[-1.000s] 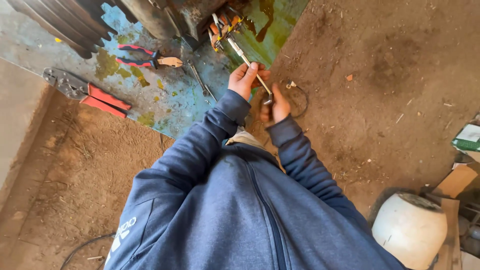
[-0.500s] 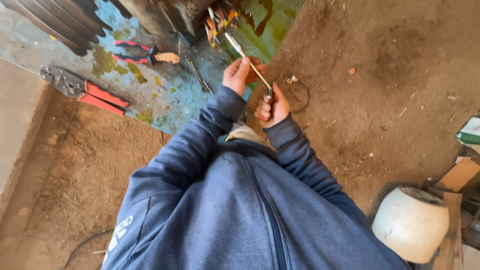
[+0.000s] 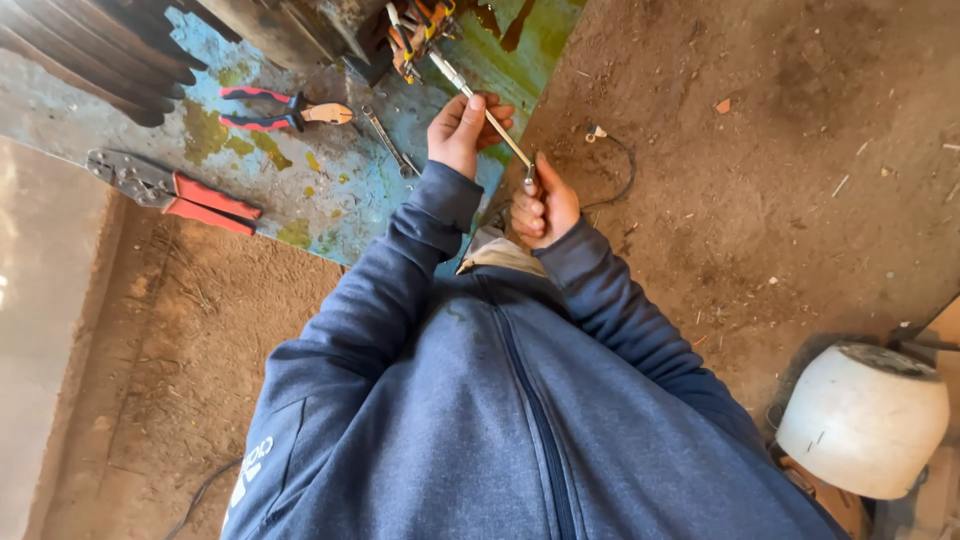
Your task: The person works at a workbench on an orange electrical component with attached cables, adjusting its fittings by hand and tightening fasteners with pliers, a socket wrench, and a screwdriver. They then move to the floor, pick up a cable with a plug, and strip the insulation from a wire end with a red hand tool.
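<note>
My left hand (image 3: 462,128) is closed around a thin pale cable (image 3: 492,122) that runs down from a bundle of orange and white wires (image 3: 418,28) at the top. My right hand (image 3: 543,207) grips the cable's lower end, where a small metal tip (image 3: 529,180) shows above the thumb. Both hands are held over the edge of a worn blue-green painted metal sheet (image 3: 330,190). My blue hooded jacket fills the lower part of the view.
On the sheet lie red-handled pliers (image 3: 285,110), a larger red-handled crimping tool (image 3: 175,190) and a slim spanner (image 3: 385,142). A black wire (image 3: 618,165) curls on the dirt floor to the right. A white rounded pot (image 3: 860,420) sits at lower right.
Both hands keep their hold on the cable. They have drifted slightly left and up in view as the head camera shifted.
</note>
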